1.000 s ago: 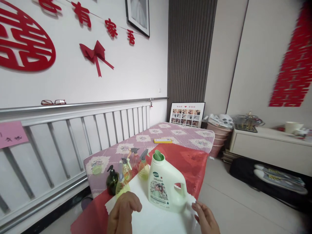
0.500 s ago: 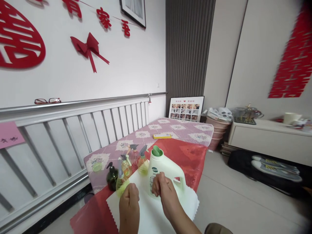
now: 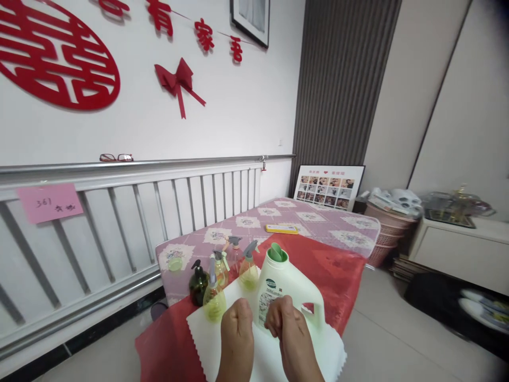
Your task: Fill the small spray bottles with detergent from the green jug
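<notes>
A pale green detergent jug [image 3: 292, 289] with an open green spout stands on a white zigzag-edged sheet [image 3: 204, 339]. My left hand [image 3: 237, 334] and my right hand [image 3: 287, 326] are close together just in front of the jug's label. Both have their fingers curled in, seen from the back. What they pinch, if anything, is hidden. Left of the jug stand a yellow-green spray bottle [image 3: 214, 302], two more spray bottles [image 3: 248, 271] and a dark green pump bottle [image 3: 198, 284].
A red cloth [image 3: 338, 273] lies over a purple patterned table cover [image 3: 318, 220] with a yellow flat object [image 3: 282, 229] on it. A metal railing [image 3: 119, 212] runs along the left wall. Pink baskets [image 3: 387, 233], a photo board [image 3: 329, 185] and a white cabinet [image 3: 457, 252] stand to the right.
My right hand came from the jug's right side to its front and closed beside my left hand. The view has swung to the left.
</notes>
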A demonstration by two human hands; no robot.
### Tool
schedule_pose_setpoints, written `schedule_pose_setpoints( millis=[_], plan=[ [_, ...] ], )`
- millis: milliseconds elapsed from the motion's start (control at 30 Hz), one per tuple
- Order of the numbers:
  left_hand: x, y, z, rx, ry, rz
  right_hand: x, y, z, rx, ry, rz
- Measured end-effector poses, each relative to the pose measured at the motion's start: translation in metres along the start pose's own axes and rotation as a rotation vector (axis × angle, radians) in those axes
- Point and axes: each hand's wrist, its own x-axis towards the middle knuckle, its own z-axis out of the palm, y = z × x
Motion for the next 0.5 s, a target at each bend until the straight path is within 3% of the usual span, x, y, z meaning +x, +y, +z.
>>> schedule_pose_setpoints(
  millis=[167, 267, 400, 500],
  plan=[
    [-0.008, -0.031, -0.012, 0.039, -0.016, 0.004, -0.017, 0.024, -0.028, -0.188, 0.024, 0.044],
    [-0.011, -0.054, -0.029, 0.072, 0.045, -0.089, -0.019, 0.034, -0.060, -0.295, 0.155, 0.030],
    [-0.019, -0.082, -0.050, 0.070, 0.066, -0.183, 0.002, 0.027, -0.110, -0.358, 0.456, -0.082],
    [-0.028, -0.097, -0.056, 0.084, 0.096, -0.223, 0.029, 0.015, -0.136, -0.479, 0.453, -0.069]
  ],
)
